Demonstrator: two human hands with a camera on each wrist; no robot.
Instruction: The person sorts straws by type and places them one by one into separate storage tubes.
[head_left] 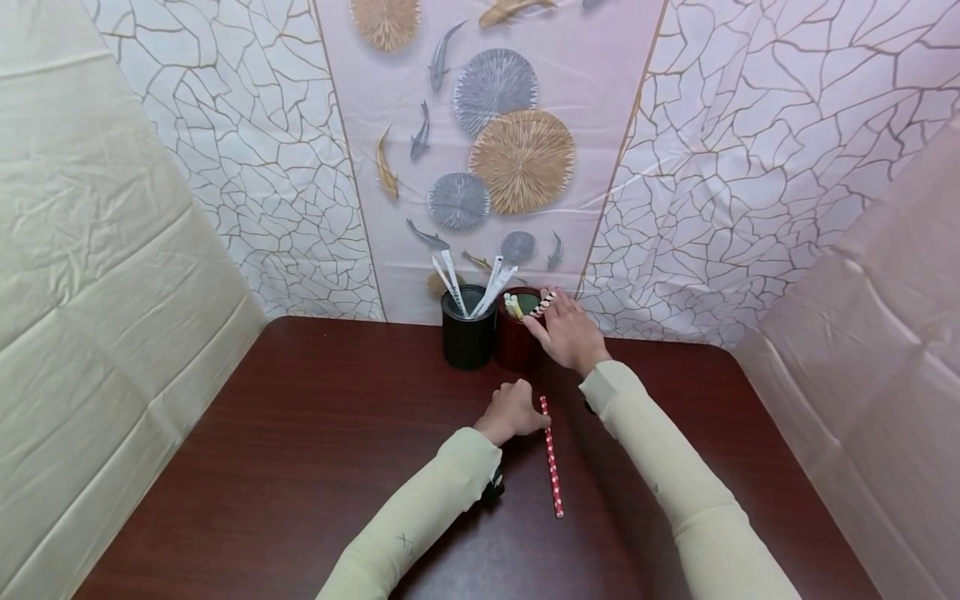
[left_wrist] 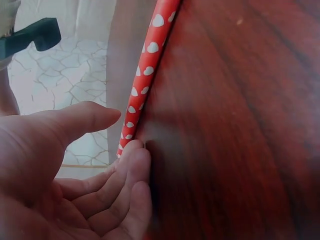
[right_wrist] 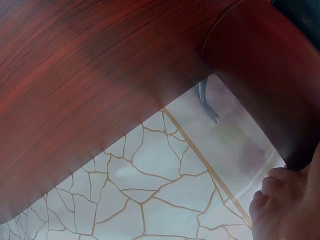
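Note:
A red paper straw with white hearts (head_left: 553,471) lies on the table, its near end toward me. My left hand (head_left: 512,412) is at its far part, fingertips low by the tabletop; in the left wrist view the thumb (left_wrist: 95,117) stands a little apart from the straw (left_wrist: 142,75). At the back, my right hand (head_left: 572,332) holds the rim of a dark red cup (head_left: 516,346), also seen in the right wrist view with curled fingers (right_wrist: 277,187) at its rim. A black-and-white striped straw (head_left: 542,305) and several pale straws (head_left: 513,305) stand in that cup.
A black cup (head_left: 468,343) with several white-wrapped straws (head_left: 491,287) stands left of the red cup, close beside it. Both stand near the back edge of the dark wooden table (head_left: 300,433). Patterned cloth (head_left: 292,167) hangs behind; cream cloth (head_left: 885,333) flanks the sides.

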